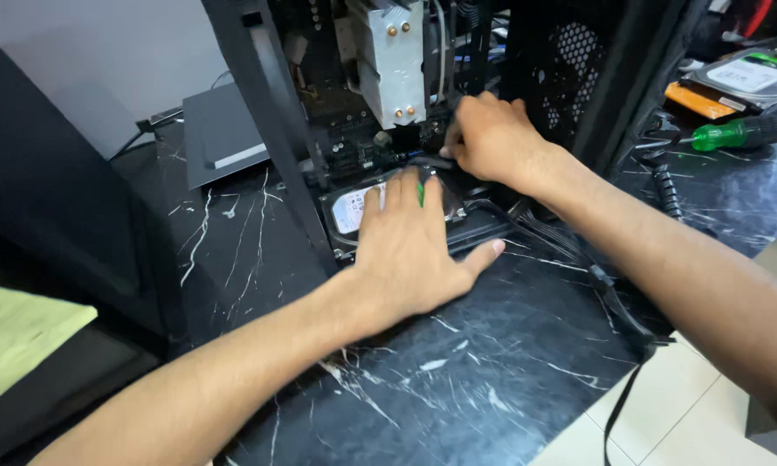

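- The open PC case (336, 103) stands on the black marble table (492, 371), cooler (393, 60) and board exposed.
- A hard drive (358, 207) lies flat at the case's foot, partly under the left hand.
- Left hand (410, 250): palm down, fingers spread and flat on the drive, pressing rather than gripping. Judged best to hold it steady so the plug seats straight.
- Right hand (487, 138): wrist bent inward, fingers curled tight around a dark connector at the drive's rear edge; the connector itself is mostly hidden.
- A green screwdriver (738, 132) and spare drive (746, 76) lie well apart, right.
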